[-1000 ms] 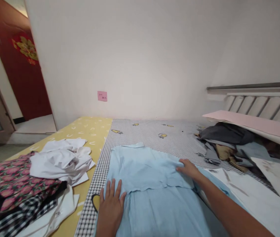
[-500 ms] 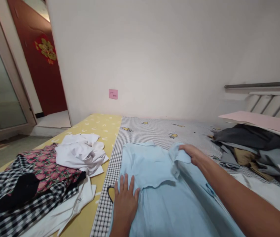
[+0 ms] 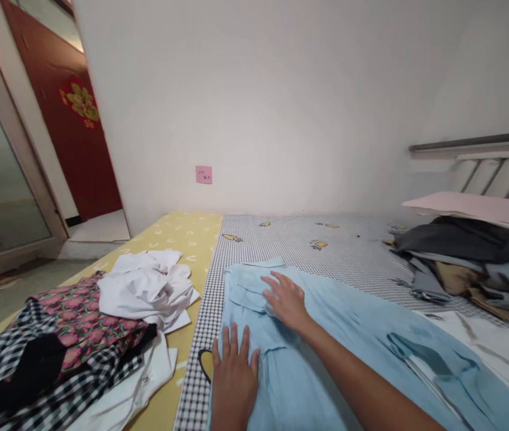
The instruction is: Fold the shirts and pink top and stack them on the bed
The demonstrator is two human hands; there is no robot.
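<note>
I'm looking down on a bed (image 3: pixel 433 281) with a checked sheet (image 3: pixel 335 257) and a yellow sheet (image 3: pixel 191 239): pale blue shirt (image 3: pixel 348 335) at six o'clock, white clothes (image 3: pixel 146 287) and floral clothes (image 3: pixel 84 329) at eight, dark clothes (image 3: pixel 460 239) at three.

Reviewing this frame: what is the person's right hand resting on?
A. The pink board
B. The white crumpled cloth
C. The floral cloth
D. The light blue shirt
D: the right hand lies flat on the blue shirt, as does the left hand.
</note>
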